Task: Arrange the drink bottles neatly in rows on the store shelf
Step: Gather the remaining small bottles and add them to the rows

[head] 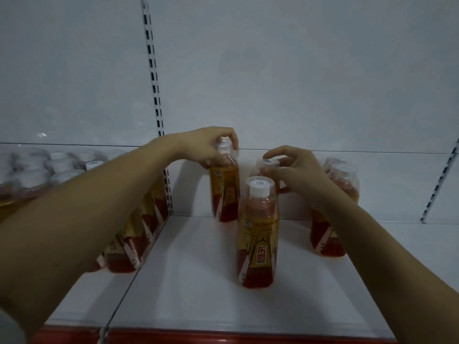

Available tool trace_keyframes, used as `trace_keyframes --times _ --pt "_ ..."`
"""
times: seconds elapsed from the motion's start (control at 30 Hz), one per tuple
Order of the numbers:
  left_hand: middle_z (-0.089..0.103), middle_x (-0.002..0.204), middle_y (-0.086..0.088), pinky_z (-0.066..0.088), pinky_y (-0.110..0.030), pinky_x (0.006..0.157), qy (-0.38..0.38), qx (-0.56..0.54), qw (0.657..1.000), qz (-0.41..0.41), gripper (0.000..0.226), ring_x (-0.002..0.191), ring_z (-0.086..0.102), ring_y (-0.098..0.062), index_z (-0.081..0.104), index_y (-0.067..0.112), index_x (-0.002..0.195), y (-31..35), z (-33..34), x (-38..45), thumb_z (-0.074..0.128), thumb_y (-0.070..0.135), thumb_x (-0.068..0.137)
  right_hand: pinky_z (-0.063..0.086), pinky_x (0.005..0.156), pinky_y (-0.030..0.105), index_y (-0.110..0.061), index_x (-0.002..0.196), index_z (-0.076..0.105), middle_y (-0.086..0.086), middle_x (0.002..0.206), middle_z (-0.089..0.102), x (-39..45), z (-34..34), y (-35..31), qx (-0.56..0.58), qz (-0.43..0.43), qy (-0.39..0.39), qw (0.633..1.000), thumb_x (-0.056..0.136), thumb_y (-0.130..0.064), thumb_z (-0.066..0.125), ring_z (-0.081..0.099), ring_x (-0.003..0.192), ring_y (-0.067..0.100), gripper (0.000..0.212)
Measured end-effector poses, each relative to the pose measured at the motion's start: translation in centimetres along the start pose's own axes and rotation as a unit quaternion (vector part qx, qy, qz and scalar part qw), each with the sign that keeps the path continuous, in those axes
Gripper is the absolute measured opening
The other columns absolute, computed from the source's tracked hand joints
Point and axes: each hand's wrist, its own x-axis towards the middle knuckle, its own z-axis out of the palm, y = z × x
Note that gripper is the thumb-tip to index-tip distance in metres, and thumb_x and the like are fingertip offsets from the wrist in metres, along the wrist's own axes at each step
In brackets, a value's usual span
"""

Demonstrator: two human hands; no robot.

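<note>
Orange drink bottles with yellow-and-red labels and white caps stand on a white shelf point(193, 281). My left hand point(208, 147) grips the neck of the back-left bottle point(224, 192), near the rear panel. My right hand point(298, 170) is curled around the top of a middle bottle point(265, 167), mostly hidden behind the front bottle point(258, 234), which stands alone and upright. Two more bottles point(327, 232) stand to the right, partly hidden by my right forearm.
Several bottles of the same kind point(134, 234) fill the neighbouring shelf bay on the left. A slotted upright point(159, 115) divides the bays; another upright point(439, 184) is at the right. A red price strip point(223, 337) runs along the shelf's front edge.
</note>
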Motion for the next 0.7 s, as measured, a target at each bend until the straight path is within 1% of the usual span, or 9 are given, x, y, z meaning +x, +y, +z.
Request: trace_keyframes --times 0.07,0.13,0.17,0.23,0.33,0.4,0.47,0.57,0.7 --pt "0.055 0.112 -0.003 0.063 -0.041 0.072 0.001 0.009 1.0 -0.014 0.033 0.091 0.066 -0.021 0.057 0.026 0.117 -0.8 -1.5 -0.9 0.071 0.014 0.089 0.064 0.072 0.043 -0.021 0.101 0.072 0.007 0.093 0.077 0.6 0.2 -0.8 0.008 -0.002 0.011 1.0 0.087 -0.012 0.078 0.075 0.082 0.024 0.017" --pt "0.051 0.114 0.0 0.062 -0.036 0.071 0.003 0.022 0.999 -0.028 0.036 0.09 0.064 -0.019 0.055 0.027 0.119 -1.9 -2.4 -1.7 0.071 0.013 0.089 0.063 0.077 0.051 -0.02 0.098 0.072 0.006 0.091 0.077 1.3 0.4 -1.9 0.008 -0.011 0.022 1.0 0.087 -0.01 0.077 0.075 0.087 0.029 0.016" --pt "0.05 0.116 0.001 0.062 -0.037 0.072 0.003 0.026 0.999 -0.036 0.039 0.092 0.064 -0.02 0.053 0.028 0.121 -2.6 -2.8 -2.0 0.071 0.013 0.089 0.062 0.078 0.054 -0.02 0.099 0.072 0.004 0.091 0.077 1.6 0.5 -2.6 0.008 -0.015 0.024 1.0 0.087 -0.01 0.077 0.075 0.087 0.028 0.016" --pt "0.05 0.12 -0.001 0.061 -0.04 0.077 0.003 0.039 0.998 -0.05 0.047 0.095 0.064 -0.022 0.049 0.028 0.126 -3.9 -3.2 -2.5 0.072 0.015 0.088 0.063 0.079 0.053 -0.019 0.101 0.071 0.001 0.092 0.077 2.2 0.7 -4.1 0.01 -0.023 0.018 1.0 0.088 -0.009 0.075 0.076 0.086 0.022 0.017" --pt "0.054 0.123 -0.003 0.056 -0.039 0.085 0.011 0.113 0.992 -0.063 0.056 0.098 0.06 -0.019 0.044 0.022 0.132 -5.9 -3.5 -2.9 0.076 0.021 0.085 0.063 0.079 0.052 -0.016 0.104 0.071 0.003 0.096 0.077 2.4 1.1 -6.5 0.016 -0.036 0.004 0.999 0.088 -0.008 0.075 0.077 0.085 0.021 0.019" --pt "0.053 0.126 -0.001 0.052 -0.039 0.092 0.008 0.142 0.988 -0.067 0.061 0.104 0.057 -0.02 0.043 0.02 0.135 -6.7 -3.5 -3.0 0.076 0.024 0.084 0.064 0.078 0.049 -0.016 0.106 0.07 0.004 0.098 0.076 2.2 1.7 -8.0 0.012 -0.047 -0.01 0.999 0.089 -0.009 0.075 0.077 0.086 0.019 0.019" --pt "0.051 0.126 0.0 0.049 -0.039 0.095 -0.002 0.156 0.985 -0.07 0.062 0.107 0.055 -0.021 0.043 0.018 0.137 -7.4 -3.5 -2.9 0.076 0.024 0.084 0.064 0.079 0.048 -0.017 0.105 0.07 0.005 0.097 0.077 1.8 2.7 -9.1 0.005 -0.054 -0.024 0.998 0.089 -0.01 0.075 0.076 0.088 0.021 0.019" --pt "0.05 0.125 0.002 0.048 -0.035 0.091 -0.007 0.171 0.984 -0.048 0.059 0.104 0.055 -0.019 0.045 0.019 0.134 -8.1 -3.7 -2.8 0.076 0.025 0.085 0.062 0.08 0.053 -0.02 0.103 0.07 0.01 0.097 0.077 1.3 4.8 -10.1 -0.019 -0.057 -0.044 0.997 0.088 -0.014 0.075 0.075 0.092 0.028 0.016" --pt "0.049 0.122 0.008 0.046 -0.035 0.096 -0.013 0.195 0.98 -0.025 0.055 0.108 0.052 -0.017 0.048 0.022 0.131 -9.0 -3.7 -2.7 0.076 0.029 0.084 0.062 0.079 0.053 -0.022 0.101 0.068 0.008 0.096 0.076 1.1 8.0 -10.4 -0.045 -0.047 -0.056 0.996 0.089 -0.017 0.074 0.075 0.089 0.028 0.014"
